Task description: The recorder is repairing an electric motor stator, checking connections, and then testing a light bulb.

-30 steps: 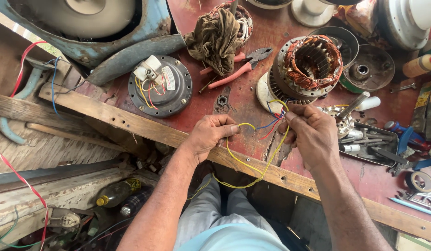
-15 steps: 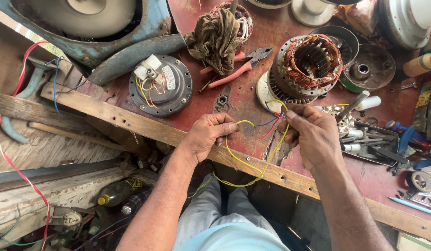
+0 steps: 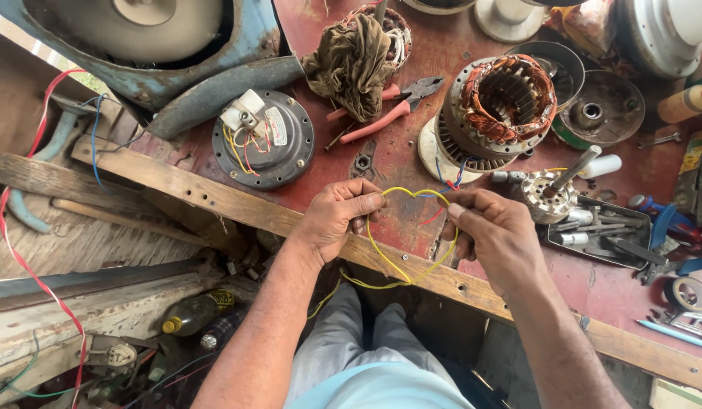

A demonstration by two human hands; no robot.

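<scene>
Bare red bench (image 3: 400, 227) between the hands and just ahead of them, narrow lane only. Ahead of right hand (image 3: 496, 231): copper-wound stator (image 3: 502, 102), blocks forward reach. Rotor with shaft (image 3: 549, 193) and tool tray (image 3: 601, 231) crowd its right side. Ahead of left hand (image 3: 337, 216): black motor cover (image 3: 264, 140), pliers (image 3: 389, 106), rag (image 3: 351, 64). Yellow wire loop (image 3: 408, 238) spans the gap between the hands.

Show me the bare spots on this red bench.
Bare red top lies between the left hand, right hand, round black cover and copper-wound stator. The right side around the tool tray is crowded.
</scene>
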